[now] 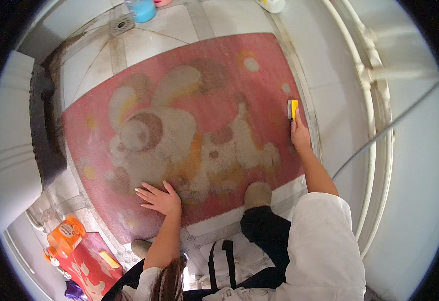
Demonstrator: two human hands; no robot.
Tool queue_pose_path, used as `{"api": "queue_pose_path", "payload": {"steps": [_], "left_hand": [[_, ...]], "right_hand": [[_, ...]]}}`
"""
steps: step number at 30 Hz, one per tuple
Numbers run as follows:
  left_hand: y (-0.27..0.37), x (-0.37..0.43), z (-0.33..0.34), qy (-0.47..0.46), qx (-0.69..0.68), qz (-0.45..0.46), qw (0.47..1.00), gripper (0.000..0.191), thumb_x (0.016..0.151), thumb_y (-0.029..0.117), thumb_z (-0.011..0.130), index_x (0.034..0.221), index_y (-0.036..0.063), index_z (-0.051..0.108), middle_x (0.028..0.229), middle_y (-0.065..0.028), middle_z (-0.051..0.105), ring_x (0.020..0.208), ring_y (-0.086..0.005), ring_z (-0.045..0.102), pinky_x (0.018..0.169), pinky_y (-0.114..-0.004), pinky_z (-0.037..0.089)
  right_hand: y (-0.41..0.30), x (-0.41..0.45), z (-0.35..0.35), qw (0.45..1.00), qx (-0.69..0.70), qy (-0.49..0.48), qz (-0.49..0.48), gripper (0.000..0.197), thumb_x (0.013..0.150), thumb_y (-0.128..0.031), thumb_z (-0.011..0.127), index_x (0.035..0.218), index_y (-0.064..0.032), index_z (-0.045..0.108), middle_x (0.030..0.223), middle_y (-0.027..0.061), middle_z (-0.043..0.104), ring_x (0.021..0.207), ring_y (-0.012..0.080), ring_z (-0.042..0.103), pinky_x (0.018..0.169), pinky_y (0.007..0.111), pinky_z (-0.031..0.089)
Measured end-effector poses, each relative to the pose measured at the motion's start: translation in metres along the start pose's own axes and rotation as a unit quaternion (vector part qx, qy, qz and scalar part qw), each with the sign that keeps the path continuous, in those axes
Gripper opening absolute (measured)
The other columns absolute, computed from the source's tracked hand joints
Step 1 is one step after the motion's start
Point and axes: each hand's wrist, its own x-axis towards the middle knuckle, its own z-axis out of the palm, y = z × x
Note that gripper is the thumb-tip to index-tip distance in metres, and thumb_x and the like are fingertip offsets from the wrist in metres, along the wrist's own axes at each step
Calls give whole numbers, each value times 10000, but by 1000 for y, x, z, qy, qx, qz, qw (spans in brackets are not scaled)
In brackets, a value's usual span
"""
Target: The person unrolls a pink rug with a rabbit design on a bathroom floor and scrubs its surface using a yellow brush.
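Note:
A pink floor mat (pixel 219 109) with a faded cartoon dog print lies on the tiled floor in front of me. My left hand (pixel 163 198) rests on the mat's lower left part, palm down with fingers spread, holding nothing. Out at the mat's right edge, my right hand (pixel 300 135) grips a yellow scrubbing brush (pixel 294 110) with pale bristles facing left. The brush is at the mat's surface; whether its bristles touch the mat is hard to tell.
At the lower left, an orange pump bottle (pixel 67 235) and a yellow-and-white brush-like item (pixel 109 259) lie on a red patterned mat (pixel 84 269). A bottle of blue liquid (pixel 142 10) stands near a floor drain (pixel 121 25). White pipes (pixel 368 113) run along the right wall.

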Motion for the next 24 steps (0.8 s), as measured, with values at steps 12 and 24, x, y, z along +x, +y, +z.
{"api": "queue_pose_path", "payload": {"steps": [12,24], "left_hand": [[3,-2,5,8,14,-20,1000,678,832,476,329,1322,45,145,1369,-211,86,1278,-315,79,951,-581,121],[15,20,4,7,-1,-23,1000,681,830,490,316,1318,42,157,1367,-213,90,1279,-316,73,949,-587,113]], "right_hand": [[54,-122,6,998,-15,-21,56,574,836,-252,422,1322,-298,121,708,222,575,629,365,568,549,454,434],[-41,-181,43,990,134,4,-47,263,833,-220,416,720,-8,526,657,204,550,618,365,543,539,457,423]]}}
